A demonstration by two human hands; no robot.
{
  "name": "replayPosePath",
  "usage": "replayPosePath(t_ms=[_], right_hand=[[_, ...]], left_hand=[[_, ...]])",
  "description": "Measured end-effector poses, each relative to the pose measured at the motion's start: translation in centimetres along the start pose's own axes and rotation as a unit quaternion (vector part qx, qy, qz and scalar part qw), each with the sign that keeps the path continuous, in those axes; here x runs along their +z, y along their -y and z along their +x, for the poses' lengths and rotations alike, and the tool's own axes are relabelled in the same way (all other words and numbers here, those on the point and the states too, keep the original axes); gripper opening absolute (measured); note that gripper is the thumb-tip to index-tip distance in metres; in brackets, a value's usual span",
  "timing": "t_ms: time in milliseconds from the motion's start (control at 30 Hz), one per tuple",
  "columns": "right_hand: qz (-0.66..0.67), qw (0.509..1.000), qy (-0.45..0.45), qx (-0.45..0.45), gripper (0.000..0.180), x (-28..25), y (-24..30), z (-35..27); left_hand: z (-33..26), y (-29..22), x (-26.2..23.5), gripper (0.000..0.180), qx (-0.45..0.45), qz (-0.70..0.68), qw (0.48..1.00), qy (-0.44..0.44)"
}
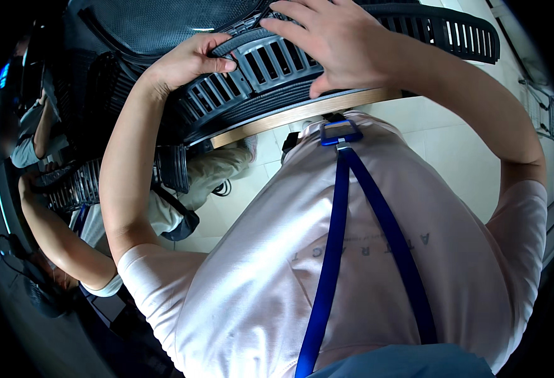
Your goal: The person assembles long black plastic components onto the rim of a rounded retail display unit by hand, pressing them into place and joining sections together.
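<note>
A curved black plastic grille [267, 65] with rows of slots lies in front of me, on other dark parts stacked along a wooden edge. My left hand [192, 62] closes on the grille's upper rim, thumb on the near side and fingers curled over the far side. Over its right half hovers or rests my right hand [346, 47], its fingers spread and stretched to the left; contact cannot be told. Past that hand, a similar slotted end piece [469, 36] sticks out to the right.
A black mesh panel [157, 28] lies behind the grille. The table's pale wooden edge [302, 116] runs just before my body. On the left a co-worker's arm [69, 246] reaches to a slotted black stack [82, 186]. A badge on a blue strap [342, 132] hangs at my waist.
</note>
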State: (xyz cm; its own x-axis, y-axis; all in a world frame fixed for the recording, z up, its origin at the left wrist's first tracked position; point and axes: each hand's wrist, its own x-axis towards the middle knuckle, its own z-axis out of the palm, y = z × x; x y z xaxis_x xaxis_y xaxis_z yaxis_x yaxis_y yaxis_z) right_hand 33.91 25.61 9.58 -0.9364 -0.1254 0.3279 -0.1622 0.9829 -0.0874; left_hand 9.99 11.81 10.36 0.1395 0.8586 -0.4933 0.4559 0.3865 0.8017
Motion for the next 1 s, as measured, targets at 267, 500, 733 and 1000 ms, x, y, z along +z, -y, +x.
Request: replayPosePath(t_ms=[267, 500, 733, 1000], right_hand=[[-0.069, 0.997, 0.008, 0.042, 0.060, 1.7, 0.2, -0.9], [-0.015, 0.999, 0.030, 0.012, 0.056, -4.0, 0.1, 0.9], [0.034, 0.999, 0.017, 0.009, 0.065, 2.6, 0.3, -1.8], [-0.022, 0.998, -0.054, -0.003, 0.071, -3.3, 0.7, 0.2]], left_hand=[[1.2, -0.2, -1.4, 0.018, 0.049, -0.008, 0.999, 0.019], [-1.1, -2.9, -3.3, 0.036, 0.086, -0.074, 0.993, 0.035], [1.2, 0.9, -0.3, 0.026, 0.006, -0.025, 0.998, 0.061], [-3.0, -4.4, -2.6, 0.038, 0.118, -0.037, 0.992, 0.007]])
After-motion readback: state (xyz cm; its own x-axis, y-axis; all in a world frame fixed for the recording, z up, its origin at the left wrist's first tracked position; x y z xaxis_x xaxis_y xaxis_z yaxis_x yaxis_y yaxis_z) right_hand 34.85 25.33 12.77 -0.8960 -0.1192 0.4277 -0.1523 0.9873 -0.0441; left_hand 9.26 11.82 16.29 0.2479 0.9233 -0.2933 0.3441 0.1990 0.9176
